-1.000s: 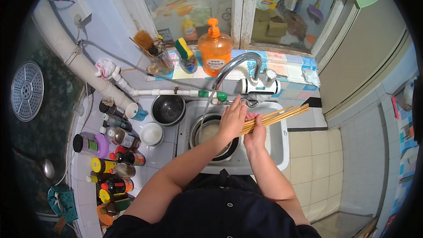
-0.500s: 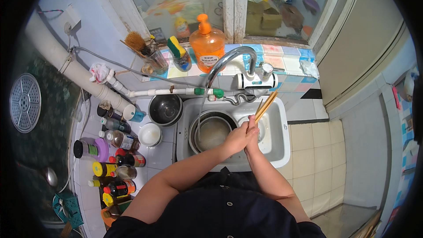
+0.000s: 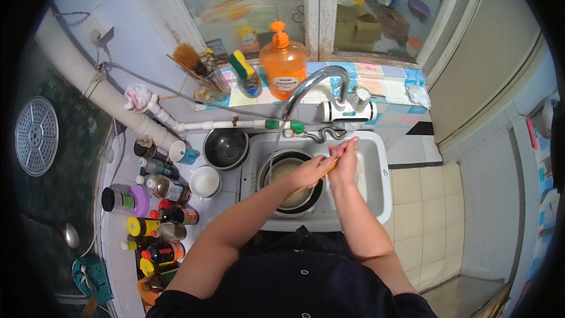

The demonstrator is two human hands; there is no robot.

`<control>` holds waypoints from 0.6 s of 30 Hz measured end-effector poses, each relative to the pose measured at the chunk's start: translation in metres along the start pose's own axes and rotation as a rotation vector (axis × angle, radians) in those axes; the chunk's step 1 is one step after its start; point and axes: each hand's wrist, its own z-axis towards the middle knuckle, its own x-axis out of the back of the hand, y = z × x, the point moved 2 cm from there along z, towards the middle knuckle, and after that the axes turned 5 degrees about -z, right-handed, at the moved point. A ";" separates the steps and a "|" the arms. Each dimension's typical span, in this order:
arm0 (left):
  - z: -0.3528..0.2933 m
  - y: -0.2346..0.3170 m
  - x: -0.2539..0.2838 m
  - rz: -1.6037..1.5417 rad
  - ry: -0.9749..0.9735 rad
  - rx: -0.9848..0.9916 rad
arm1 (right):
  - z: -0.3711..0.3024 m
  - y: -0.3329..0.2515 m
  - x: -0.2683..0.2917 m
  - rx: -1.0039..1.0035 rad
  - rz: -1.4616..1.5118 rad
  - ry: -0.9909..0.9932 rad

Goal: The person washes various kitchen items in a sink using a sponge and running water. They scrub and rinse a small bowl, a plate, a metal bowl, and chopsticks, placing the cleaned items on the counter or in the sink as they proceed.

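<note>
Thin wooden chopsticks (image 3: 333,166) lie slantwise between my two palms, above the sink (image 3: 381,200). My left hand (image 3: 311,175) presses on them from the left. My right hand (image 3: 345,168) is against their other side, its fingers stretched upward. How many chopsticks there are is hidden by the hands. Below my left hand, a metal pot (image 3: 281,205) with cloudy water sits in the sink's left part. From the curved faucet (image 3: 312,81) a stream of water runs down into it. Partly covered by my right hand, something pale lies in the sink's right part.
Left of the sink stand a dark metal bowl (image 3: 226,148), white bowls (image 3: 205,181) and several sauce bottles (image 3: 165,252). On the tiled ledge behind are an orange soap pump bottle (image 3: 283,65), a sponge (image 3: 242,64) in a cup and a brush (image 3: 187,59) in a glass.
The chopsticks have swung down from pointing up and right to lying flatter, with ends now toward the lower left. My right hand has moved slightly up and right, its fingers more spread.
</note>
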 end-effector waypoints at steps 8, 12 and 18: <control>0.026 -0.017 -0.017 -0.306 0.218 -0.288 | -0.037 0.014 -0.028 0.057 -0.220 -0.103; 0.020 0.011 -0.022 -0.284 0.167 -0.493 | -0.027 0.000 -0.035 -0.030 -0.077 -0.020; 0.030 0.011 -0.016 -0.158 0.331 -0.661 | -0.019 -0.001 -0.037 -0.053 -0.009 -0.019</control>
